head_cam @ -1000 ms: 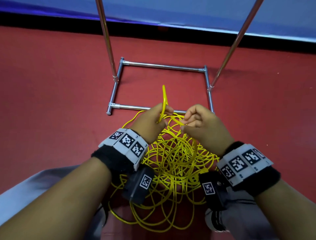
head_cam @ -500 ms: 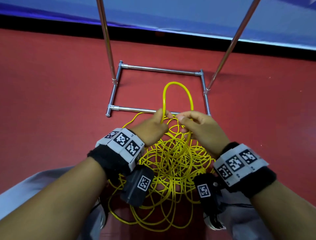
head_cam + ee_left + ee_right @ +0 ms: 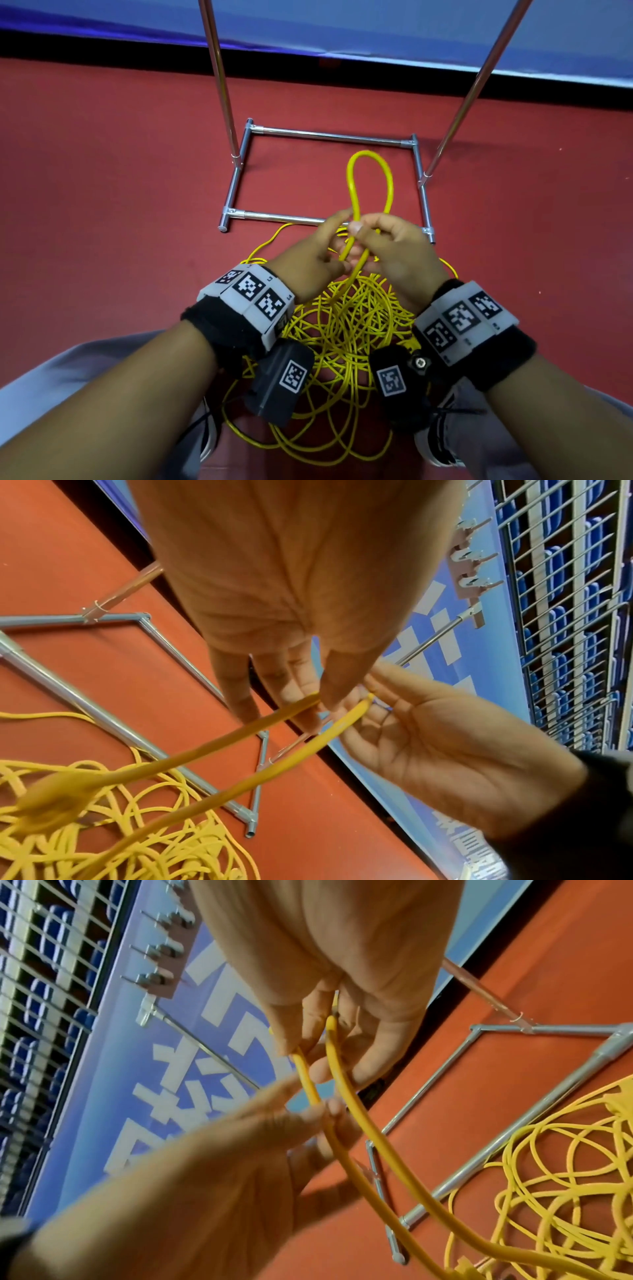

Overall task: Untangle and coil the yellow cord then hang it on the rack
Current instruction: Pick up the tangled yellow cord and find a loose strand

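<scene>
The yellow cord [image 3: 346, 329] lies as a tangled pile on the red floor under my wrists. One loop [image 3: 366, 153] of it stands up beyond my hands, over the rack's base frame [image 3: 274, 216]. My left hand [image 3: 334, 228] pinches one strand of that loop, its fingers fairly straight. My right hand [image 3: 373, 226] pinches the loop's base right beside it, and the two hands touch. In the left wrist view a strand [image 3: 240, 730] runs from my left hand [image 3: 291, 588] down to the pile. The right wrist view shows two strands [image 3: 337, 1064] under my right hand [image 3: 342, 947].
The rack's two metal uprights [image 3: 222, 85] [image 3: 472, 92] rise from the base frame. A board with metal hooks [image 3: 471, 558] sits at its top rail. My shoes [image 3: 435, 445] stand beside the pile. A blue banner wall [image 3: 342, 31] closes the far side.
The raised loop has grown from a short arc into a tall loop. My right hand has moved in against my left, and my left fingers have straightened somewhat.
</scene>
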{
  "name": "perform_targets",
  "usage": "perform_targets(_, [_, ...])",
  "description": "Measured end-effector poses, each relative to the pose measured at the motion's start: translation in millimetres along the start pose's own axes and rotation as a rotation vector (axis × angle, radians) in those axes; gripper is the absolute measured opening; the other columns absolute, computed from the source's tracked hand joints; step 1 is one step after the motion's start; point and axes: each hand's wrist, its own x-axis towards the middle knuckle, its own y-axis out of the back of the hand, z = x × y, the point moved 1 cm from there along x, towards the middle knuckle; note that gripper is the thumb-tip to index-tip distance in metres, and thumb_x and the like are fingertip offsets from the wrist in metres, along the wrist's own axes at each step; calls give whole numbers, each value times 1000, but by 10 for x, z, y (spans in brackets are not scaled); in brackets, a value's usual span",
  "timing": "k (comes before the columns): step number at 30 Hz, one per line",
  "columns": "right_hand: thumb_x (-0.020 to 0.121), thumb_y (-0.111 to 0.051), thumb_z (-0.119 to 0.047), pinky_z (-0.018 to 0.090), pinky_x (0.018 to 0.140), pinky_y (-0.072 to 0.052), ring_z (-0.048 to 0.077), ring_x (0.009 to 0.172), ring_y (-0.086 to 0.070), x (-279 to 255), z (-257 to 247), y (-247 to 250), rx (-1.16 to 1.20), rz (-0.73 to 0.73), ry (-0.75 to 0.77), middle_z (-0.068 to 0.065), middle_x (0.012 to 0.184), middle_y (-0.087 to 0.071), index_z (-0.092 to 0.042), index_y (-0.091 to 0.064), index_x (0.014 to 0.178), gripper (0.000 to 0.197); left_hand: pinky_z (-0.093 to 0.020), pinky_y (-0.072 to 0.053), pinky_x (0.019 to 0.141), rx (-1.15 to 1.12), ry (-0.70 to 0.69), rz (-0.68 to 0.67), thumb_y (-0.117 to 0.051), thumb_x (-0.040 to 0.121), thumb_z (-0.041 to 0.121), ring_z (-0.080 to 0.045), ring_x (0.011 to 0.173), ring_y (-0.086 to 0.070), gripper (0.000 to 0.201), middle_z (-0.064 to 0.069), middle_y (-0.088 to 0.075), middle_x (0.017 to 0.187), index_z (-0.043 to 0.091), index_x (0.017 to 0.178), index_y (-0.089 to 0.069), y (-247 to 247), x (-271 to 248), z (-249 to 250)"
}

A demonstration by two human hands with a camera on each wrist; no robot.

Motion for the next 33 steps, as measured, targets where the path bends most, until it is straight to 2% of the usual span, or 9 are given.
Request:
perform_targets(3, [93,-56,-15,21,58,-54,4,58,-59,74,-88,158,55,42,28,0,71,-59,-14,-60,86,8,-31,-42,65,-59,19,42,-57,89,-6,-17,66,-51,40,2,-49,84,24,113,-47,5,1,-93])
perform_targets(7, [92,-59,-18,21,57,-52,3,57,-59,154,-45,233,-10,35,17,-1,71,-60,-16,-61,86,7,-31,-42,68,39,25,29,-52,94,16,-15,64,-46,17,-5,-58,75,24,80,-51,45,-31,-161])
perform_targets(10, [92,-58,-18,22,57,-51,1,53,-54,211,-11,285,-39,66,-2,-3,68,-57,-16,-62,83,10,-33,-45,65,18,48,18,-41,89,37,-16,65,-48,17,-1,-66,78,24,84,-51,84,-53,-96])
perform_targets(14, [95,-54,-17,18,52,-50,-1,51,-54,280,-41,435,61,132,-51,-1,69,-54,-15,-59,86,10,-18,-41,64,25,82,-72,-42,101,14,2,57,-47,15,9,-55,77,22,94,-51,113,-64,-125])
perform_targets(17, [94,-55,-18,20,50,-49,6,54,-53,312,-26,485,46,130,-69,2,68,-52,-14,-61,87,10,-30,-43,61,71,128,-116,-48,97,6,-5,53,-45,26,9,-52,71,27,82,-55,167,-102,-191])
perform_targets(22, [96,-45,-7,31,51,-49,14,51,-48,354,75,472,-157,163,-43,4,77,-61,-25,-37,122,33,-29,-43,70,-206,145,32,-38,99,2,-8,67,-58,27,1,-63,78,17,83,-53,290,-73,-106])
perform_targets(25, [90,-41,-1,29,46,-45,17,45,-50,346,128,538,-445,164,-13,1,77,-68,-21,-29,122,40,-25,-49,65,-379,109,130,-39,100,6,-4,66,-65,22,2,-67,77,17,89,-55,386,-47,-19])
perform_targets(29, [92,-40,-7,31,55,-41,22,59,-51,301,186,508,-804,5,10,6,91,-69,-16,-41,104,14,-24,-49,64,-352,-1,212,-42,99,4,-4,64,-62,23,4,-64,71,19,89,-57,411,-19,19])
perform_targets(33, [87,-50,-6,35,78,-46,31,87,-58,231,232,391,-1057,-158,221,14,100,-65,-13,-60,106,22,-21,-47,64,-273,-53,265,-41,99,1,-17,72,-56,26,1,-61,73,20,90,-55,361,32,-31])
